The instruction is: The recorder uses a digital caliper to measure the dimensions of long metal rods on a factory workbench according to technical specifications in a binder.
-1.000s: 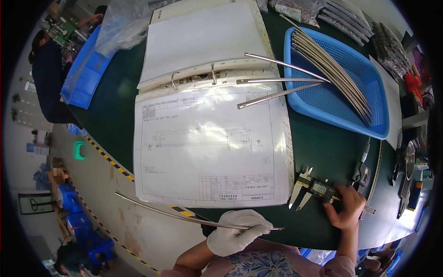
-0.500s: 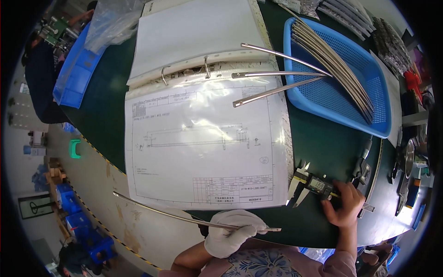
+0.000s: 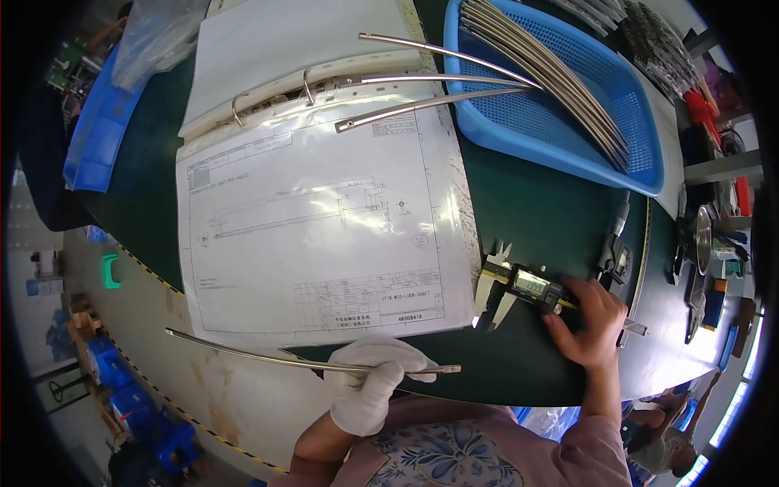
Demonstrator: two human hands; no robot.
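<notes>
My left hand (image 3: pixel 367 391), in a white glove, is closed around a long thin metal rod (image 3: pixel 251 352) near its right end. The rod lies roughly level over the table's front edge, its far end reaching out to the left. A short tip with a small hole shows beyond my fingers. My bare right hand (image 3: pixel 596 331) grips a digital caliper (image 3: pixel 531 286), thumb at its underside and fingers over the top. The caliper's jaws (image 3: pixel 492 294) point left beside the drawing sheet (image 3: pixel 308 252), with no rod between them.
A blue mesh basket (image 3: pixel 552 168) at the back right holds a bundle of metal rods (image 3: pixel 560 85). Three more rods (image 3: pixel 422 109) stick out over the ring binder. A micrometer-like gauge (image 3: pixel 617 252) lies right of the caliper. A blue bin (image 3: pixel 93 150) stands far left.
The whole view has shifted, so the table's things appear further left and higher. Both hands keep their holds on the rod and the caliper.
</notes>
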